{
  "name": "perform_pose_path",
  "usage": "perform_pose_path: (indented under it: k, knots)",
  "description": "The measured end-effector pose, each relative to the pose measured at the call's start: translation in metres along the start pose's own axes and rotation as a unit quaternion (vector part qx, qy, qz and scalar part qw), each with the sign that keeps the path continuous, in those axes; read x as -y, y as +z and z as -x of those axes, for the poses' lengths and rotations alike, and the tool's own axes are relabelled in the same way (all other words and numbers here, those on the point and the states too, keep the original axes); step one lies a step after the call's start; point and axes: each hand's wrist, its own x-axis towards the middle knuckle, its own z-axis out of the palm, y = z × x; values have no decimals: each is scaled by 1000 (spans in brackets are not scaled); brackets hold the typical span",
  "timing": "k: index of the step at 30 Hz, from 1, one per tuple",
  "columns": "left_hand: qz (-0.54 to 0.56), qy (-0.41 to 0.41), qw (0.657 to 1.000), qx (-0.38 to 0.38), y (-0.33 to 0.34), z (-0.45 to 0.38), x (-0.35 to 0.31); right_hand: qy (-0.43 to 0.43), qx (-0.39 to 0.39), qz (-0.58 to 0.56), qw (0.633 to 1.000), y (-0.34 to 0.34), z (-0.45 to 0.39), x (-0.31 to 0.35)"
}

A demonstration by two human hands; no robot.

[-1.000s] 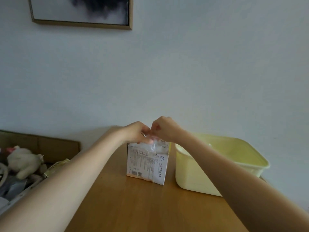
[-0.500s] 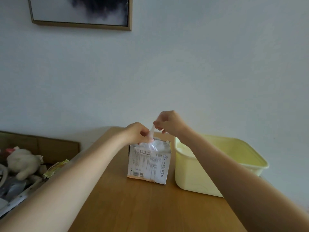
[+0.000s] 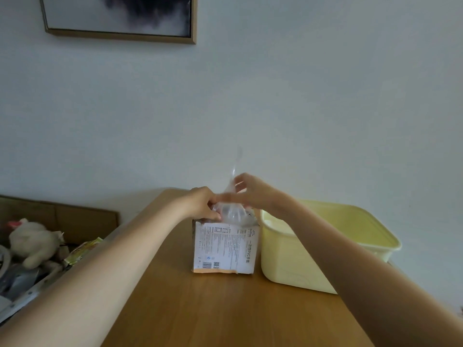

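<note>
A white printed cardboard box stands on the wooden table, with clear plastic gloves bunched out of its top. My left hand rests on the box's top left edge, its fingers curled over the bunched plastic there. My right hand is above the box's top right and pinches a thin clear strip of glove that stretches upward to about the wall. Both forearms reach in from the bottom corners.
A pale yellow plastic tub stands right of the box, touching or nearly touching it. Left of the table lies a cardboard carton with a plush toy and clutter. A framed picture hangs on the wall.
Both hands were together on the box top. My right hand has lifted up and drawn a clear glove out of the box; my left hand stayed pressing on the top.
</note>
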Motion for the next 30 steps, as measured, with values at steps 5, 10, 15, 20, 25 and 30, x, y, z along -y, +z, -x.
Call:
perform_pose_path:
  k: [5,10,15,20,25,30]
  knots:
    - [-17,-1,1000,4,-2,-1,1,-64,-138,56,987,7,-16,8]
    - [-76,3,996,38,1,-6,7,-84,-276,-117,950,-10,-18,13]
    - [-70,3,994,87,-4,-8,9,-67,-348,-225,908,-48,-13,16]
    - [234,6,963,-136,-24,-9,-20,-101,-288,-156,939,-67,7,15]
    - [512,53,856,48,-30,2,-74,-135,-248,-130,950,-70,21,7]
    - [557,44,827,-69,-11,-6,-95,-17,-174,-159,972,-83,38,-5]
